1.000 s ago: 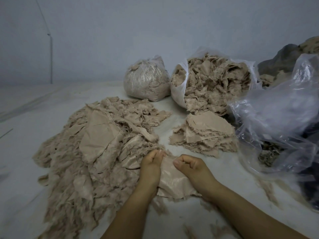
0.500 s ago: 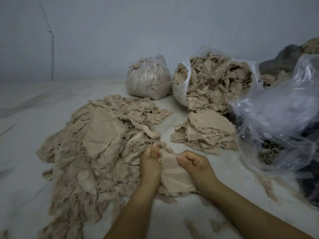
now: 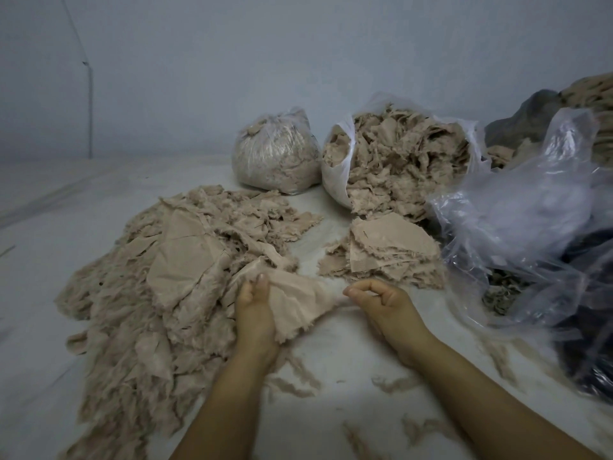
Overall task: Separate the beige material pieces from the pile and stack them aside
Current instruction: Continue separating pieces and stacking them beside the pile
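A wide pile of frayed beige material scraps [image 3: 159,287] spreads over the pale floor on the left. A smaller, flatter stack of beige pieces [image 3: 384,254] lies to its right. Between them, one beige piece [image 3: 298,302] is stretched between my two hands. My left hand [image 3: 255,313] grips its left end at the pile's edge, thumb up. My right hand [image 3: 378,302] pinches the piece's right tip with curled fingers, just in front of the stack.
A tied clear bag of scraps [image 3: 275,154] and an open white bag overflowing with scraps [image 3: 398,161] stand at the back. Crumpled clear plastic [image 3: 524,220] over dark bags fills the right side. Loose fibre tufts [image 3: 391,383] lie on the floor near my arms.
My right hand has pulled to the right, drawing the beige piece out taut between both hands. The left hand has stayed at the pile's edge.
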